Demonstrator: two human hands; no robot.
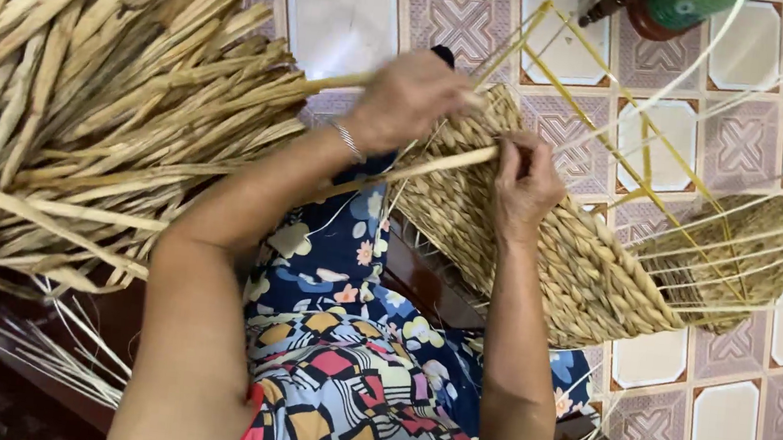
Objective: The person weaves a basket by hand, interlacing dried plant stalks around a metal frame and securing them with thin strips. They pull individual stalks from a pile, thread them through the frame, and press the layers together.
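A half-woven basket of twisted straw-coloured fibre lies tilted across my lap, its yellow wire frame bare at the far end. My left hand rests on the basket's upper edge, closed around a long dry reed strand. My right hand pinches another strand against the woven wall, fingers pressed into the weave. Thin white strings run from the frame to the right.
A big bundle of dry reed leaves fills the left side. Patterned floor tiles lie beyond the basket. A dark wooden seat edge shows under my patterned dress. A brown and green object stands at the top.
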